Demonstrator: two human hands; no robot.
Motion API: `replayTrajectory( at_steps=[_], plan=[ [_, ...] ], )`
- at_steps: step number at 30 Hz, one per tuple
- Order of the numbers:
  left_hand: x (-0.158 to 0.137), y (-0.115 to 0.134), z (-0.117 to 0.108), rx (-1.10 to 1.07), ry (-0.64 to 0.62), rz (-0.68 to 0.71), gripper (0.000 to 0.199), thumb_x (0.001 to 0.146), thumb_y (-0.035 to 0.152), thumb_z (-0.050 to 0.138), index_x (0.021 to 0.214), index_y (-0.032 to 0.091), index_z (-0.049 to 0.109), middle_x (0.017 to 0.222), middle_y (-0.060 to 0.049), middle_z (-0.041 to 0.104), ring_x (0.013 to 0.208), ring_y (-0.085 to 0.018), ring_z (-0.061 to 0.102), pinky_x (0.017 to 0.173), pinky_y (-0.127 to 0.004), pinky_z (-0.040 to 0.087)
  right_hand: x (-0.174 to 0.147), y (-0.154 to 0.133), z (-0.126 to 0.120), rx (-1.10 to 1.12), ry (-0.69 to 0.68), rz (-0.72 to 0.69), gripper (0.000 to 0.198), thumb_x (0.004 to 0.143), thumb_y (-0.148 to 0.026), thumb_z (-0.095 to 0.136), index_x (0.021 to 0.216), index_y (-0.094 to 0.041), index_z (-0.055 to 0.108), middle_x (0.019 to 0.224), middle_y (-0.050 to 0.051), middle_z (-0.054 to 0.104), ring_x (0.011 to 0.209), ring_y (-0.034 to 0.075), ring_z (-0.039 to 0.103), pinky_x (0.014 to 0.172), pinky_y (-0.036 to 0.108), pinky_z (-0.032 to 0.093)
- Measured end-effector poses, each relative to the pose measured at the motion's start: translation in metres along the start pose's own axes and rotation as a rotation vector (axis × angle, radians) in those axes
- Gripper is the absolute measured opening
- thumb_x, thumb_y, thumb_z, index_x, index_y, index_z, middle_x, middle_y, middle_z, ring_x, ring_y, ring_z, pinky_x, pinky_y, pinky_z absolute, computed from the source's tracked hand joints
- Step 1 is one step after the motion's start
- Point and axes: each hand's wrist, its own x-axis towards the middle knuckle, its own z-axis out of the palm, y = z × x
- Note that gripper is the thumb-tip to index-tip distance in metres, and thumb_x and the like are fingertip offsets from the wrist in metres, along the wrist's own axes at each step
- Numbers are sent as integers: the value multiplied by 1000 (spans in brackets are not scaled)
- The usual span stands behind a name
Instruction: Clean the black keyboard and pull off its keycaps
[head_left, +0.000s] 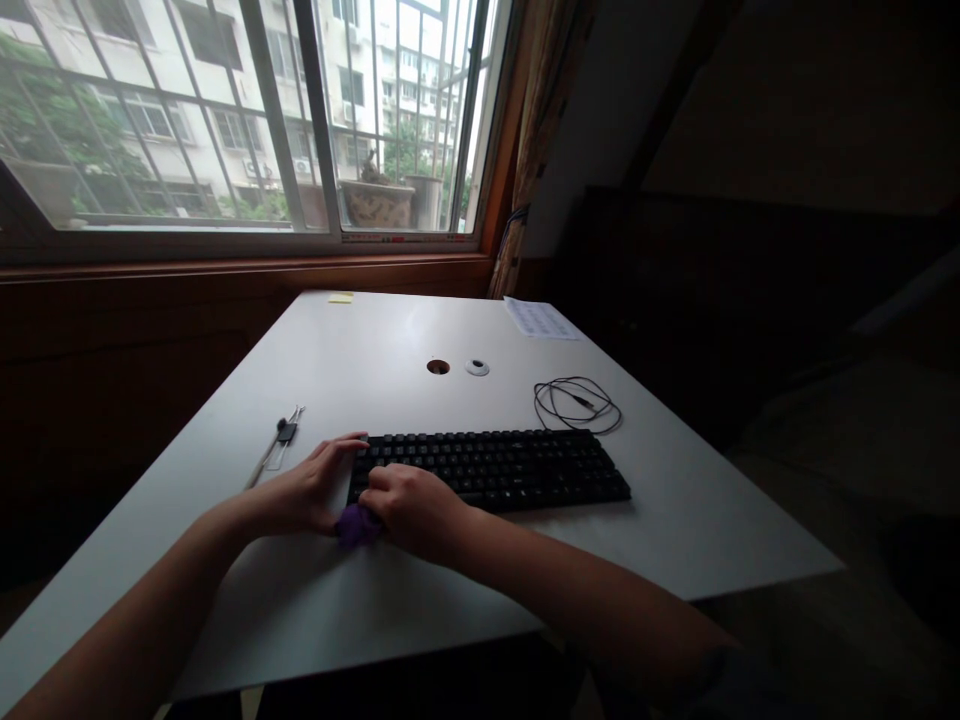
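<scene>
A black keyboard (495, 468) lies flat on the white table. My left hand (311, 490) grips its left end, fingers at the far corner and thumb near the front corner. Bunched under my right hand (412, 505) is a purple cloth (358, 527), pressed against the front left part of the keyboard. The fingers of that hand are closed round the cloth and partly hidden. From the keyboard's far side a thin black cable (577, 402) lies in loose loops at the right.
Left of the keyboard lie a thin rod (260, 465) with a dark tip and a black clip (286, 432) with wire handles. Farther back are a round hole (438, 367), a white ring-shaped cover (477, 367), printed paper (541, 319) and a yellow note (340, 298). A barred window stands behind.
</scene>
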Motion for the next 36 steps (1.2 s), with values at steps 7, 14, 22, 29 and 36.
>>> replayTrajectory(
  at_steps=[7,14,22,29,36],
  plan=[
    [-2,-2,-1,-13,-48,-68,97,68,34,83,144,26,24,151,-18,30,138,-38,37,112,-54,38,-44,20,-26,90,-12,84,5,81,-20,68,85,-18,66,84,4,60,74,17,55,69,27,44],
    [-2,-4,-4,-50,-99,-108,94,70,33,82,144,28,25,153,-16,27,140,-37,34,114,-54,35,-103,39,-52,100,-6,284,14,80,-10,65,89,-19,69,83,3,61,77,16,58,69,26,42],
    [-1,0,-5,-41,-124,-132,92,71,31,81,144,28,25,155,-17,25,141,-38,33,114,-55,34,-137,48,-60,162,19,378,14,80,-14,69,93,-19,70,88,4,62,80,17,60,73,26,45],
    [-3,-4,-4,-44,-108,-112,93,71,32,81,145,28,25,154,-17,27,140,-38,35,113,-55,36,-168,62,-75,150,55,544,18,80,-10,67,94,-20,72,88,3,63,76,16,63,70,26,47],
    [-2,-4,-4,-49,-113,-139,94,69,34,82,145,28,26,155,-16,26,140,-38,34,115,-55,34,-215,75,-85,88,104,621,25,80,-10,64,102,-21,71,96,5,65,83,19,65,76,31,51]
  ],
)
